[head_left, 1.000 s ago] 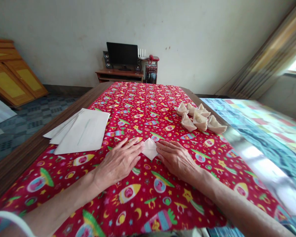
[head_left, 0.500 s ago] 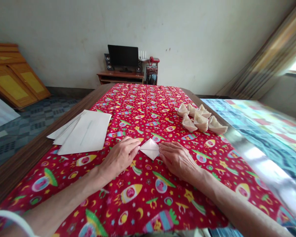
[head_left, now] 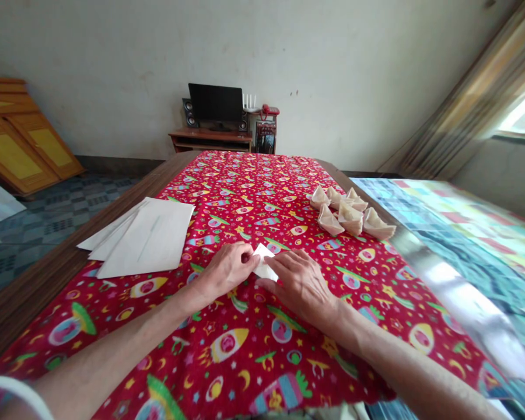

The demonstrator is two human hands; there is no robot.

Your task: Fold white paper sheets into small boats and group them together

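A small folded piece of white paper [head_left: 265, 265] lies on the red patterned cloth in front of me, one corner pointing away. My left hand [head_left: 231, 267] pinches its left edge between thumb and curled fingers. Over its right part, my right hand [head_left: 301, 284] rests with fingers stretched out and the thumb apart, fingertips touching the paper. Those fingers hide some of the paper. A fanned stack of white paper sheets [head_left: 151, 236] sits to the left of my left hand. Several folded paper pieces [head_left: 350, 216], nested in boat-like stacks, stand beyond my right hand.
The red cloth [head_left: 227, 198] covers most of a brown wooden table [head_left: 126, 213]. At the far wall are a monitor [head_left: 216, 102], speakers and a red telephone [head_left: 270, 109]. A bed-like surface with a patterned cover [head_left: 441, 227] adjoins the right; a wooden cabinet [head_left: 26, 140] stands left.
My left hand has curled into a pinch on the paper's left edge. My right hand has shifted left, its fingers now covering the paper's right part. The view has moved slightly.
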